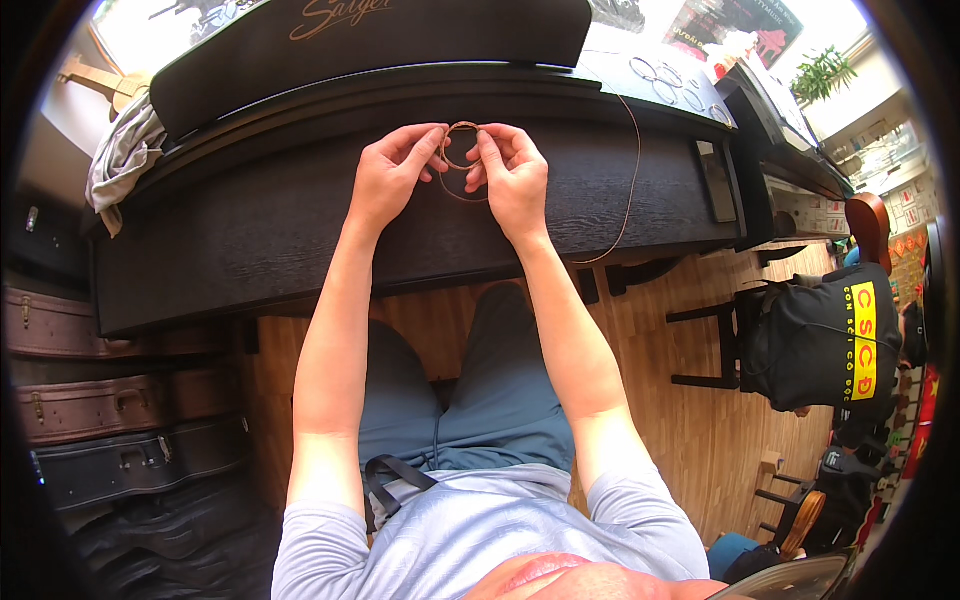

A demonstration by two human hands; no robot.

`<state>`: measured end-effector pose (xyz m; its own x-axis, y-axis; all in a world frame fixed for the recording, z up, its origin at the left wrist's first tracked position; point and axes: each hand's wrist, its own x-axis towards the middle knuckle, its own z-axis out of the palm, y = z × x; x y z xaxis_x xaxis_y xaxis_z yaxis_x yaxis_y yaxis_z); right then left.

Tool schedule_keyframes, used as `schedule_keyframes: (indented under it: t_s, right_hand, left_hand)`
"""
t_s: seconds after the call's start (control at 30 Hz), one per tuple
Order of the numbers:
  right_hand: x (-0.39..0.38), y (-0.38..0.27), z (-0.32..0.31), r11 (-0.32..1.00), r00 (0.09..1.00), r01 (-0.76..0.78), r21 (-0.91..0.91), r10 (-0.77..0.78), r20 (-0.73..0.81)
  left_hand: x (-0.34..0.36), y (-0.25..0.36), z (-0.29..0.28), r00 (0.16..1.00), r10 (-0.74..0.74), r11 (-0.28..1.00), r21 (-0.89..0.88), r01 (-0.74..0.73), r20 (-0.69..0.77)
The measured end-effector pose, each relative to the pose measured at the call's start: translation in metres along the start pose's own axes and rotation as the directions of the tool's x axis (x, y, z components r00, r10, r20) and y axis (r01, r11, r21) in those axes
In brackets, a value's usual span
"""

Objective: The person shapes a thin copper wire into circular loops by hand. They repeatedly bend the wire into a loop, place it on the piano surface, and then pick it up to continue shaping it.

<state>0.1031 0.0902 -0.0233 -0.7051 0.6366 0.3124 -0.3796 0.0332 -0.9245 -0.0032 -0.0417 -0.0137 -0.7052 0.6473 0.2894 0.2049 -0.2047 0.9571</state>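
Between my two hands is a small ring of thin copper-coloured wire, a coiled string (460, 126), held above the closed black piano lid (270, 200). My left hand (389, 172) pinches its left side between thumb and fingers. On the opposite side, the fingers and thumb of my right hand (516, 180) grip the coil too. A thin loop hangs just below the ring. To the right, a long loose strand of the same colour (637, 160) curves over the lid and past its front edge; whether it joins the coil is hidden.
Several coiled strings (668, 78) lie on the piano's right top, with a dark phone (715, 182) near the lid's right end. Grey cloth (125, 160) drapes over the left end. Instrument cases (100, 410) are stacked at left. At right, a black backpack (810, 335) is by a chair (705, 345).
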Motion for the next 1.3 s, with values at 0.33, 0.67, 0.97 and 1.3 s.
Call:
schedule_keyframes:
  t_s: [0.33, 0.67, 0.97, 1.3]
  right_hand:
    - [0.0, -0.002, -0.001, 0.999, 1.0, -0.023, 0.022, 0.023, -0.006]
    - [-0.001, -0.006, 0.002, 0.999, 0.997, 0.046, 0.001, -0.046, 0.064]
    - [0.002, 0.001, 0.001, 1.0, 1.0, 0.016, -0.016, -0.016, 0.001]
    - [0.0, -0.002, 0.0, 1.0, 1.0, 0.021, -0.009, -0.021, -0.005]
  left_hand:
    - [-0.003, 0.005, 0.002, 0.999, -0.007, 1.0, 0.027, 0.006, 0.041]
    - [0.0, 0.003, 0.0, 0.997, 0.009, 0.996, -0.093, -0.016, -0.074]
    - [0.003, -0.003, -0.007, 0.998, 0.041, 0.991, -0.123, -0.046, -0.044]
    - [0.003, -0.004, -0.002, 0.996, 0.051, 0.998, -0.041, -0.054, -0.074]
